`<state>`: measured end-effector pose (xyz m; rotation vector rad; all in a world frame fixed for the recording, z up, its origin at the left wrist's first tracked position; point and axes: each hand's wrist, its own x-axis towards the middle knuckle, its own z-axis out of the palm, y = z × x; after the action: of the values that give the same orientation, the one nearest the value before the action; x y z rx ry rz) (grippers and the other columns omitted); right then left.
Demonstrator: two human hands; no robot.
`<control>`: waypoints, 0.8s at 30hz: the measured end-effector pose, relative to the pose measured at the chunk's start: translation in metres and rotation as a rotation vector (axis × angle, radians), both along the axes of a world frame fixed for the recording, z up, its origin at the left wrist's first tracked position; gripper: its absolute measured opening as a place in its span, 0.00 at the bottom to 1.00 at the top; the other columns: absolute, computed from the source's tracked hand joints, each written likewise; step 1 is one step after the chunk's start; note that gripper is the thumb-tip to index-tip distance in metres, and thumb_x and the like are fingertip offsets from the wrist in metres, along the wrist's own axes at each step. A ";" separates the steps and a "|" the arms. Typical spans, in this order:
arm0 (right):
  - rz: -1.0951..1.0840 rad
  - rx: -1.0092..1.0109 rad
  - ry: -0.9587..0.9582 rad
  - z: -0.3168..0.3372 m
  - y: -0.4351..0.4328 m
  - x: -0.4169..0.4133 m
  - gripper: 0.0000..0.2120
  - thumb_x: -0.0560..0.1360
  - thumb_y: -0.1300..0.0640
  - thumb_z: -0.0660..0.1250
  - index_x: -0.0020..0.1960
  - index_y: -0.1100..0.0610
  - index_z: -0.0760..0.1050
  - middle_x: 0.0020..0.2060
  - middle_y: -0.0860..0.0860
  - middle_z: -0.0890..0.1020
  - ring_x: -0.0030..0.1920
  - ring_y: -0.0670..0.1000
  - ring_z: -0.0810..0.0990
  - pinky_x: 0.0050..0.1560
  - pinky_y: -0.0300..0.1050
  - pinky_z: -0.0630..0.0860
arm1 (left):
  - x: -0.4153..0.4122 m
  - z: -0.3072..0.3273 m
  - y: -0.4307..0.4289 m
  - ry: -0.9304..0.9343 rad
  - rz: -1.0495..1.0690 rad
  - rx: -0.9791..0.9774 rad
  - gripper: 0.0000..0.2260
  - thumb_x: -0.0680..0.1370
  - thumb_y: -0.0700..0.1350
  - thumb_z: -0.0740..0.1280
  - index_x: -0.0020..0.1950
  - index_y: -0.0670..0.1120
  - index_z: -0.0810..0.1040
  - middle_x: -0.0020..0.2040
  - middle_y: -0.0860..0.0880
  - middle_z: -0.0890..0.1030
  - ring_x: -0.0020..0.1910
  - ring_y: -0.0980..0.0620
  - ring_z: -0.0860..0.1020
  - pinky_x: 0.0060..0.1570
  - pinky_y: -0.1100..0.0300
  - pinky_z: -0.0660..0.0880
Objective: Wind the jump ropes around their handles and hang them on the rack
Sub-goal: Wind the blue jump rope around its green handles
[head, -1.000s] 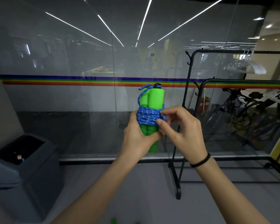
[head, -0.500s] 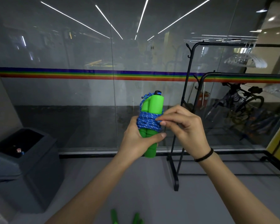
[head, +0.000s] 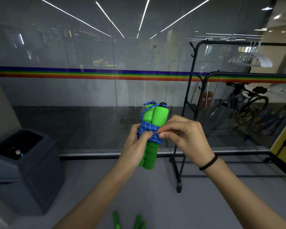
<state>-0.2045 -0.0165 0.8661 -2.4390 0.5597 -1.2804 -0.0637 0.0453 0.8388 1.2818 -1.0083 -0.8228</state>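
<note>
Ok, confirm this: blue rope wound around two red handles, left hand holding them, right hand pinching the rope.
The handles are green, not red; the head view shows it. The rest stands: the blue rope is wound around them, the left hand holds them, the right hand pinches the rope.

The left grip (head: pixel 135 148) holds two green handles (head: pixel 160 116) upright, blue rope (head: pixel 147 129) wound round them. The right grip (head: pixel 188 136) pinches the rope. A black rack (head: pixel 178 182) stands right, a bin (head: pixel 28 171) left.
</note>
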 end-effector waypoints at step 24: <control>-0.004 0.040 -0.076 -0.004 0.009 0.004 0.07 0.68 0.63 0.72 0.46 0.56 0.82 0.37 0.50 0.79 0.38 0.43 0.77 0.43 0.31 0.73 | -0.004 -0.015 -0.006 -0.122 0.108 -0.121 0.10 0.71 0.59 0.61 0.41 0.54 0.70 0.42 0.40 0.79 0.40 0.34 0.79 0.42 0.36 0.77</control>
<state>-0.2010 -0.0074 0.8625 -2.3468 0.5647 -1.3445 -0.0676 0.0392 0.8240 1.2822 -1.0593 -0.5974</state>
